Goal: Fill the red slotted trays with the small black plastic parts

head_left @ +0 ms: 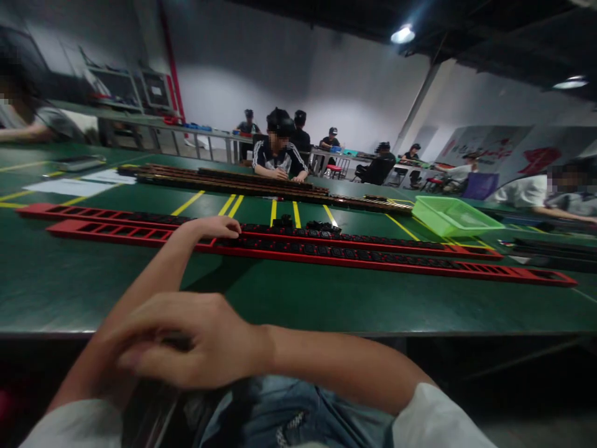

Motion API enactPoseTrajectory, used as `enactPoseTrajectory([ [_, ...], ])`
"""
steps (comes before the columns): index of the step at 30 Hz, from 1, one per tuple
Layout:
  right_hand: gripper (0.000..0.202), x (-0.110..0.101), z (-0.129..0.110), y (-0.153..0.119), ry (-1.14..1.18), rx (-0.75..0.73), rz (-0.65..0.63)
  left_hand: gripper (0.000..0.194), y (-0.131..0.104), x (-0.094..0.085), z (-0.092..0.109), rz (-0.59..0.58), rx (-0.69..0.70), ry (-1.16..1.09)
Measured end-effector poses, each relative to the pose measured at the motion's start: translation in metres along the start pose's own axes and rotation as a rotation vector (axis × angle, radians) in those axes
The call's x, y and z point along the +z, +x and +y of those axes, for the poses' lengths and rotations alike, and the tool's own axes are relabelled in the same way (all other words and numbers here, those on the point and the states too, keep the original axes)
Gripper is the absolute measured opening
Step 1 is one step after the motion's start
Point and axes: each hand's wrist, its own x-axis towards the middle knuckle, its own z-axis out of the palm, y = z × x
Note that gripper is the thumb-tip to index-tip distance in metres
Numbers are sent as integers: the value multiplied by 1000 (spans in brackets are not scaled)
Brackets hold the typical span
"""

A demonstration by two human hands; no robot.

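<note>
Two long red slotted frames (284,251) lie side by side across the green table, with many small black square parts (326,251) seated along their middle. My left hand (215,228) is over the frames, left of centre, its fingers bent down at the slots. Whatever its fingertips hold, if anything, is hidden. Nearer to me, my right hand (191,339) curls its fingers and thumb around my left forearm (153,289). Loose black pieces (321,226) sit just behind the frames, right of my left hand.
Behind the frames lies a stack of long dark strips (233,180). A green basket (452,218) stands at the right, near more dark strips (553,249). White papers (77,185) rest at the left. A person (280,149) sits across the table; others work around.
</note>
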Motion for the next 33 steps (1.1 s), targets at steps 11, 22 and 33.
enactPoseTrajectory([
  [11,17,-81,104,-59,-395,160,212,55,17,10,-23,-70,-72,-14],
  [22,30,-178,185,-63,-983,691,203,41,21,14,-20,80,-4,22],
  [33,27,-198,242,-12,-749,1126,67,40,18,17,-8,127,-67,120],
])
